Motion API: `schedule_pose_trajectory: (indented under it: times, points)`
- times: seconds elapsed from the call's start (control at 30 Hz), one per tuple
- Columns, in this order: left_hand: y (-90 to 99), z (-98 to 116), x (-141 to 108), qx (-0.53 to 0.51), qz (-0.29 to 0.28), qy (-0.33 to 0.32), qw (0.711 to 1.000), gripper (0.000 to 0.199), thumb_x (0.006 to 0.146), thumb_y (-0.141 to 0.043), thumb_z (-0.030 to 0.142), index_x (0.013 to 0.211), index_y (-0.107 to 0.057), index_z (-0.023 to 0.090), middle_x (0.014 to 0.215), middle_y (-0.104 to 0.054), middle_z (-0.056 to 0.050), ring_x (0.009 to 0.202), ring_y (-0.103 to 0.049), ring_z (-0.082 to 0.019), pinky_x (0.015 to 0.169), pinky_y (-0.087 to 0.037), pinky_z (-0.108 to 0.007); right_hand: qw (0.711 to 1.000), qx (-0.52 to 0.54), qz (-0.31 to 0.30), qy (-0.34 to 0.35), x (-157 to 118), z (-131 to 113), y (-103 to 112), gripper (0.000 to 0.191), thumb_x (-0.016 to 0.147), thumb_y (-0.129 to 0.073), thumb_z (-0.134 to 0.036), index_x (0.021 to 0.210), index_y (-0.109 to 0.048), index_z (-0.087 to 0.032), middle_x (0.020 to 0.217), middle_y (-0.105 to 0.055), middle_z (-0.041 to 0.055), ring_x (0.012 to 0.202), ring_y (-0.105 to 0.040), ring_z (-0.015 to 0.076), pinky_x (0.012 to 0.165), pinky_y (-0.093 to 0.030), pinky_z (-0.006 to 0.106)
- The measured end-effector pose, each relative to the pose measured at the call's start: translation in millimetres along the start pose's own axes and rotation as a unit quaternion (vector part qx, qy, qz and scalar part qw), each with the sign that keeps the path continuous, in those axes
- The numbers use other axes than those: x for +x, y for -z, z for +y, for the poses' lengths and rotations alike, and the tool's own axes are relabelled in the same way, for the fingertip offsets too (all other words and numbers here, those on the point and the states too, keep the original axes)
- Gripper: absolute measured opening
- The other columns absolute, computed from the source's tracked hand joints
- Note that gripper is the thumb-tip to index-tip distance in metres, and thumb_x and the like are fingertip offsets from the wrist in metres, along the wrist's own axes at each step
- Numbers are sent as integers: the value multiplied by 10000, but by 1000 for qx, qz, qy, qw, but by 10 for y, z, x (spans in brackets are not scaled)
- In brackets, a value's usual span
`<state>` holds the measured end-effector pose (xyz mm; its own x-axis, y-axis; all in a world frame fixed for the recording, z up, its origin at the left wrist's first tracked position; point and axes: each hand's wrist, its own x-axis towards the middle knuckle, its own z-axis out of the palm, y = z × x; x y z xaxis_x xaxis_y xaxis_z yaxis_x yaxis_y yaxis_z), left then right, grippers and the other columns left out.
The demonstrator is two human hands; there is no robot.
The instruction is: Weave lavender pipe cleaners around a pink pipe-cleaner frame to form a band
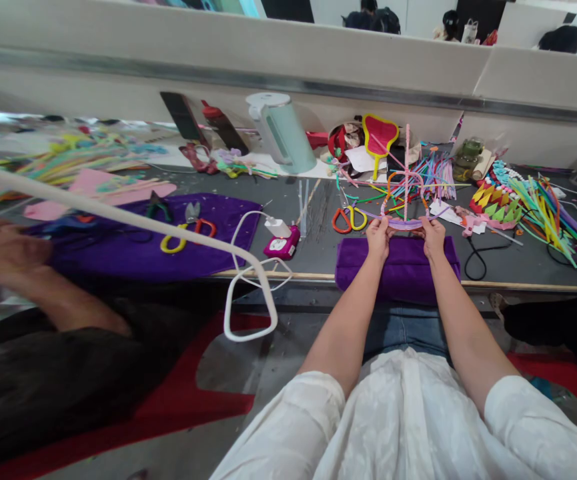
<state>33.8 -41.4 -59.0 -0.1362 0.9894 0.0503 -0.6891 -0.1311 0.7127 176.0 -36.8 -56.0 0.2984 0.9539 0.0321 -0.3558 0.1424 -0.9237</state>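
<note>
Between my two hands is a light purple fuzzy strip (407, 225), part of a pipe-cleaner frame with a pink upright stem (407, 153) and an orange and pink arch. My left hand (378, 237) has its fingers closed on the strip's left part. On the right part, my right hand (433, 235) pinches the same strip. Both wrists are over a folded purple cloth (398, 267) at the table's front edge. Orange and yellow scissors (349, 219) lie just left of my left hand.
A teal kettle (285, 137) stands behind. A magenta box (282, 244) with a white plug sits left of the cloth. A white lamp arm (168, 223) crosses the left side. Another person's hand (5, 247) is far left. Colourful pipe cleaners (548, 213) lie right.
</note>
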Motion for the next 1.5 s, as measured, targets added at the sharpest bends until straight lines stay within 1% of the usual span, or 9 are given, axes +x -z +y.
schedule_pose_trajectory:
  times: [0.13,0.23,0.3,0.53,0.63,0.8,0.93,1.13,1.5]
  points:
    - [-35,9,-5,1,20,-9,1000,331,628,-808,382,826,-703,140,825,-714,-88,806,-679,-202,726,-517,-315,1000,3,9,18,10,9,14,319,658,-686,-447,810,-607,-178,715,-711,12,613,-674,174,585,-576,317]
    - [-39,10,5,-6,54,-23,998,263,593,-833,321,742,-708,145,850,-712,-70,717,-644,-148,697,-504,-291,1000,-3,15,23,9,12,20,324,665,-676,-454,823,-606,-179,719,-708,12,625,-674,172,585,-573,309]
    - [-37,12,11,-11,63,-25,998,241,578,-842,307,687,-700,145,854,-711,-66,672,-617,-123,681,-497,-282,1000,-7,19,23,12,19,23,332,664,-673,-462,830,-607,-181,720,-706,11,636,-673,173,587,-573,307]
    - [-58,27,11,-27,71,-31,997,262,581,-835,342,716,-719,149,689,-665,-20,582,-561,-95,638,-498,-270,999,-15,23,22,37,55,36,347,665,-669,-474,840,-609,-180,725,-694,4,642,-658,163,603,-578,316]
    - [-58,16,23,-23,94,-42,994,250,570,-840,323,698,-711,151,657,-646,-4,593,-567,-95,635,-490,-257,999,-21,27,18,30,44,29,351,670,-666,-479,845,-610,-179,723,-692,1,650,-657,161,617,-580,316]
    - [-19,-8,74,-41,124,-43,990,241,540,-853,248,690,-692,150,795,-689,-16,632,-587,-91,645,-487,-255,999,-19,24,18,-8,-2,3,343,656,-673,-482,812,-605,-184,655,-664,-25,568,-626,140,574,-574,294]
    - [18,-18,110,-42,133,-39,989,246,549,-848,232,687,-659,158,772,-685,-11,673,-612,-108,673,-495,-264,999,-21,26,21,-28,-21,-10,330,638,-690,-478,775,-598,-192,630,-645,-38,539,-609,132,563,-578,296]
    - [46,-15,115,-39,132,-29,990,300,526,-861,257,670,-616,160,689,-649,6,660,-612,-112,675,-505,-267,999,-36,18,23,-35,-28,-10,330,652,-674,-493,767,-586,-196,640,-642,-26,597,-644,154,569,-585,306]
    - [86,-49,121,-39,119,-32,992,260,572,-838,219,690,-614,155,731,-660,8,685,-622,-104,715,-507,-270,999,-7,27,15,-42,-35,-7,327,657,-692,-477,781,-593,-191,655,-673,-24,567,-633,135,568,-590,287]
